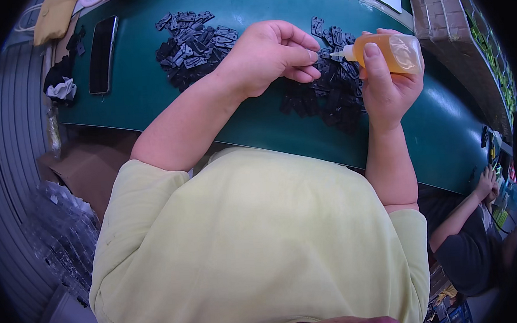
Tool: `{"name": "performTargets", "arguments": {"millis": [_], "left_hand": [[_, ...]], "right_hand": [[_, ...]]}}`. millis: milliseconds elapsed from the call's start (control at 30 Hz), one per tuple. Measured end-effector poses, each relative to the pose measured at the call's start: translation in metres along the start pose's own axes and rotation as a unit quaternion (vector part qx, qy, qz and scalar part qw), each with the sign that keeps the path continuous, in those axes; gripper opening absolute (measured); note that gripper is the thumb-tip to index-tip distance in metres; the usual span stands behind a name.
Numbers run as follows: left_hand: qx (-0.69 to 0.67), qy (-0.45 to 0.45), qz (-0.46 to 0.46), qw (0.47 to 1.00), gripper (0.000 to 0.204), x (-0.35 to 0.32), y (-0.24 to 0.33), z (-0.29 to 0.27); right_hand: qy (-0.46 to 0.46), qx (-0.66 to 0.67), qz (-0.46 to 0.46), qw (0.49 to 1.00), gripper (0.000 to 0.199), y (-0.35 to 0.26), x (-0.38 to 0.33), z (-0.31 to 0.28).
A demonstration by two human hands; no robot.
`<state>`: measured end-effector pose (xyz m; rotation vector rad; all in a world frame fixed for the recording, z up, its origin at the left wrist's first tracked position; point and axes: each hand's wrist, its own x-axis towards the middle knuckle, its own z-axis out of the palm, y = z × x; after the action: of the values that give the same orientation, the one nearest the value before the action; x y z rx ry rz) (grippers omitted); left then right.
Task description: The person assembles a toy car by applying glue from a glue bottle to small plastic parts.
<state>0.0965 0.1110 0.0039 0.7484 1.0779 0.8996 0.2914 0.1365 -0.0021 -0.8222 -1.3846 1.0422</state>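
Observation:
My right hand (pixel 392 90) is wrapped round a clear squeeze bottle (pixel 402 54) of amber liquid, tilted on its side with its thin nozzle toward the left. My left hand (pixel 276 58) is closed in a pinch on a small black flat part (pixel 324 53), mostly hidden by the fingers; the nozzle tip is right at it, and whether they touch I cannot tell. Below and behind both hands spreads a pile of such black parts (pixel 320 103). Another heap of black parts with small holes (pixel 191 45) lies left of my left hand.
A phone (pixel 103 55) lies on the green table (pixel 256 123) at the left. Dark and white cloth (pixel 60 87) sits at its left edge. Boxes (pixel 437 9) stand at the far right. Another person's hand (pixel 486 183) rests near the right end.

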Motion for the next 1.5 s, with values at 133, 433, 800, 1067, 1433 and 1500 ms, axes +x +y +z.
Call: {"name": "performTargets", "arguments": {"millis": [133,433,800,1067,1433,1500], "left_hand": [[0.003,0.016,-0.001,1.0,0.02,-0.001,0.0,0.003],[0.093,-0.009,0.01,0.996,0.019,-0.003,0.001,0.001],[0.027,0.0,0.002,1.0,0.02,0.0,0.001,-0.004],[0.036,0.001,0.004,0.999,0.02,0.0,0.001,-0.002],[0.037,0.003,-0.001,0.999,0.02,0.0,0.001,-0.002],[0.042,0.005,0.001,0.999,0.02,0.001,0.001,-0.002]], "right_hand": [[0.003,0.002,-0.013,1.0,0.033,0.003,0.001,0.001],[0.019,-0.032,-0.073,0.997,0.033,-0.001,-0.001,0.002],[0.006,0.093,0.042,0.995,0.028,-0.008,-0.004,0.01],[-0.016,0.049,0.012,0.999,0.027,-0.006,-0.006,0.012],[-0.035,0.024,0.013,0.999,0.033,0.001,-0.007,0.007],[-0.05,0.016,0.01,0.999,0.035,-0.002,-0.007,0.008]]}}
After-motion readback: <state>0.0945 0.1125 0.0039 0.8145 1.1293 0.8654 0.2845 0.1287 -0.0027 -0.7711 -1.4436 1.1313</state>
